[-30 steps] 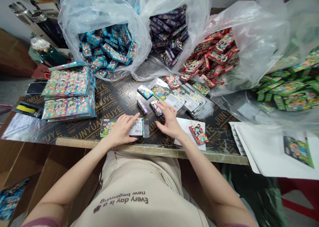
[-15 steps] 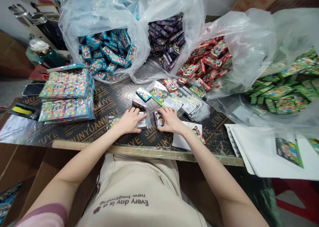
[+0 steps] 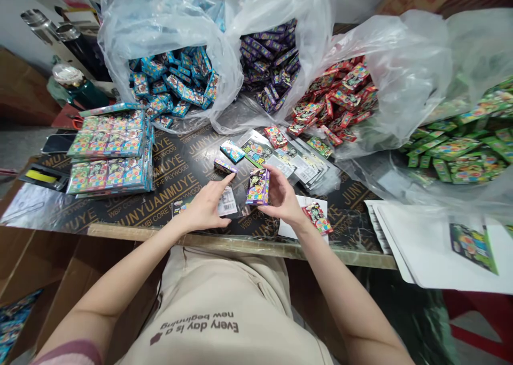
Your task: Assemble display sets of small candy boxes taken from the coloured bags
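Observation:
Between thumb and fingers, my right hand [image 3: 282, 196] grips a small purple candy box [image 3: 257, 187], tilted up off the table. My left hand [image 3: 206, 202] is open, its index finger stretched out and thumb apart, over a clear plastic packet [image 3: 229, 201] with a barcode. The hand hides part of that packet. Just past the index fingertip lies another purple box [image 3: 225, 165], and behind it a blue box [image 3: 232, 151]. Red boxes [image 3: 316, 218] lie on a white card [image 3: 290, 230] beside my right wrist.
Clear bags of blue boxes [image 3: 172, 82], purple boxes [image 3: 268, 60], red boxes [image 3: 340, 98] and green boxes [image 3: 460, 146] line the back. Stacked filled packs [image 3: 108, 151] stand left. Flat printed packets [image 3: 304, 164] lie behind my right hand. White sheets [image 3: 417, 247] overhang the right front edge.
My right hand has lifted and tilted up the purple box. My left hand has shifted slightly toward me, uncovering more of the barcoded packet.

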{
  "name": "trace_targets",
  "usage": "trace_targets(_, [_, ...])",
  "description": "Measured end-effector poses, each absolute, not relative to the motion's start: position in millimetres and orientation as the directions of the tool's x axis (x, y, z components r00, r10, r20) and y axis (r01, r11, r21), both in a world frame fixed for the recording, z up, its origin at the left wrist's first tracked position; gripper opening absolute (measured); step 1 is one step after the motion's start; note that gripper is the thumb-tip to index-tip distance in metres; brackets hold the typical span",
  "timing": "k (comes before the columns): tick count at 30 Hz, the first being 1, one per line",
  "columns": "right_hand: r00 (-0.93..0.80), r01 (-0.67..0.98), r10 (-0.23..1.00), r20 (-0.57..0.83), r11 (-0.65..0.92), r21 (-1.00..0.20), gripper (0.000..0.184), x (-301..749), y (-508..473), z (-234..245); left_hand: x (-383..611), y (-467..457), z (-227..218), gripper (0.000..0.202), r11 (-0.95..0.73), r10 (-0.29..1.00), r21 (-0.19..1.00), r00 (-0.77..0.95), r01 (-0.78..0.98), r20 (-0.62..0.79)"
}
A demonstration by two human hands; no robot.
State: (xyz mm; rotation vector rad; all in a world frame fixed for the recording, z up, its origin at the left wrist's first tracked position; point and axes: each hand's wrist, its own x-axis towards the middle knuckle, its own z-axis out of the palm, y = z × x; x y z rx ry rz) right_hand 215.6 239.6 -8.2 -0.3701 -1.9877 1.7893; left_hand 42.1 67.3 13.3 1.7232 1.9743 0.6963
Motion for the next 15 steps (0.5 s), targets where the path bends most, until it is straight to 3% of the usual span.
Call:
trace_targets(6, [-0.864,-0.106,0.468,0.188,0.195,-0.975,0.081,217,220,-13,43,61,10,0.113,0.085,0.954,0.767,-0.273,0.637,0.121])
trace_targets(10, [-0.836,-0.11,0.501,0.224,0.247,-0.963,0.081,220,221,-7,41,60,13,0.114,0.039,0.981,0.812,-0.178,0.583,0.081])
trace_targets(15, [-0.896,-0.097,0.397,0.199,0.261,-0.96,0.082,219,222,-2,43,62,12,0.117,0.005,0.959,0.852,-0.245,0.524,0.145])
